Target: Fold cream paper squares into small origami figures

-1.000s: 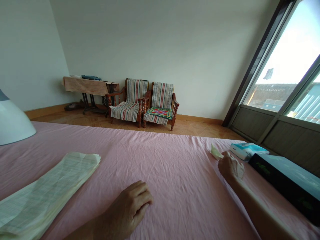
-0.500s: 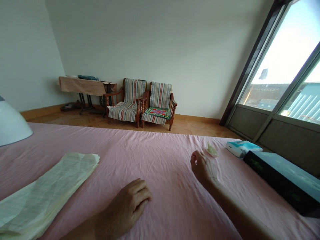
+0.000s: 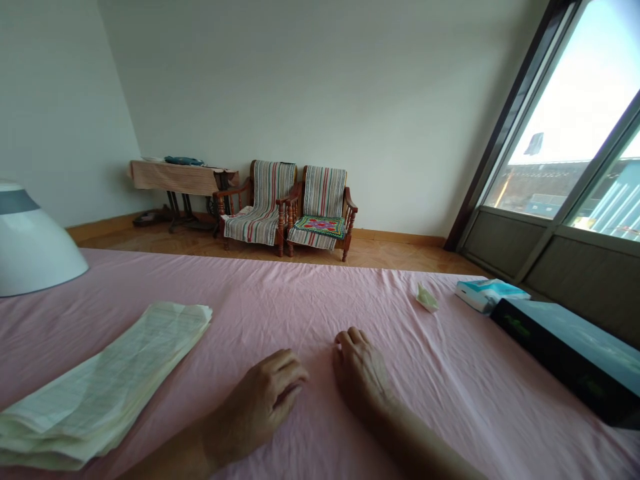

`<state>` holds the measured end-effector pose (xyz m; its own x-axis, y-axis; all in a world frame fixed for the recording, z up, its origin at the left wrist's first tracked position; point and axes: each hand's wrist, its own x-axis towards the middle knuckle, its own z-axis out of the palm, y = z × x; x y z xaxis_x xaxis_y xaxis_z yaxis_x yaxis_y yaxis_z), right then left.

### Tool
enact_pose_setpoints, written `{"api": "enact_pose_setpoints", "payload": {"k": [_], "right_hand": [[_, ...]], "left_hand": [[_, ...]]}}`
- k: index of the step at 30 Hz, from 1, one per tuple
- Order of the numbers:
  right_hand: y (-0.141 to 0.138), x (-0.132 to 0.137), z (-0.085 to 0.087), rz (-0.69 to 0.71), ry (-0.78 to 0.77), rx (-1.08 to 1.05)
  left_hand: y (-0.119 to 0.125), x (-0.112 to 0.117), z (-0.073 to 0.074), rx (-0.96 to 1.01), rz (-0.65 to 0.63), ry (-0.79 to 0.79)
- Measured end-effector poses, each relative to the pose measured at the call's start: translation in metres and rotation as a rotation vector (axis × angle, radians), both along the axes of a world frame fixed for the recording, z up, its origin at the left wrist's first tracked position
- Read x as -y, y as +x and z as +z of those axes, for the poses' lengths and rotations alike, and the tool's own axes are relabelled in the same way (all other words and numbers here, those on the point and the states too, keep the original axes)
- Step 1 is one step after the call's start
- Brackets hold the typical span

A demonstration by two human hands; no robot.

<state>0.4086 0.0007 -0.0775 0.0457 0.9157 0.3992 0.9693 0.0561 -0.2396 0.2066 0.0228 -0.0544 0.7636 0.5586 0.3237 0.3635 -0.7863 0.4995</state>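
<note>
My left hand (image 3: 263, 403) rests palm down on the pink sheet (image 3: 280, 293), fingers loosely curled, holding nothing. Just to its right, my right hand (image 3: 360, 373) also lies palm down on the sheet, fingers bent at the tips and empty. A small folded piece of pale paper (image 3: 427, 298) lies farther off to the right, apart from both hands. A stack of pale lined paper sheets (image 3: 100, 380) sits to the left of my left hand.
A white rounded lamp-like object (image 3: 35, 247) stands at the far left. At the right edge lie a black box (image 3: 565, 353) and a white-and-blue box (image 3: 487, 293). Beyond the sheet are two striped wooden chairs (image 3: 290, 207), a small table (image 3: 175, 177) and a large window (image 3: 575, 127).
My right hand drew back from the small folded paper near the boxes, leaving it on the sheet, and moved left beside my left hand. The left hand stayed in place.
</note>
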Motion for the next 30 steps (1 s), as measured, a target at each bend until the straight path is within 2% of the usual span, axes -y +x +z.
{"api": "enact_pose_setpoints", "payload": {"k": [4,8,12,16,20,23,30], "right_hand": [[0.000,0.001,-0.003,0.042,0.012,-0.006],[0.002,-0.001,-0.006,0.061,0.028,-0.014],[0.003,0.000,-0.008,0.070,0.033,-0.010],[0.004,-0.001,-0.009,0.071,0.038,0.002],[0.004,-0.002,-0.010,0.067,0.032,-0.004],[0.004,-0.001,-0.010,0.069,0.023,-0.013],[0.005,0.001,-0.010,0.078,0.008,-0.027]], "left_hand": [[-0.003,-0.005,0.007,-0.010,0.176,0.026],[-0.016,-0.020,0.015,-0.049,0.324,0.071],[-0.043,-0.046,0.025,-0.124,0.482,0.130],[-0.081,-0.075,0.034,-0.252,0.623,0.156],[-0.120,-0.092,0.041,-0.405,0.654,0.104],[-0.140,-0.098,0.043,-0.503,0.658,0.032],[-0.150,-0.102,0.043,-0.545,0.644,-0.078]]}}
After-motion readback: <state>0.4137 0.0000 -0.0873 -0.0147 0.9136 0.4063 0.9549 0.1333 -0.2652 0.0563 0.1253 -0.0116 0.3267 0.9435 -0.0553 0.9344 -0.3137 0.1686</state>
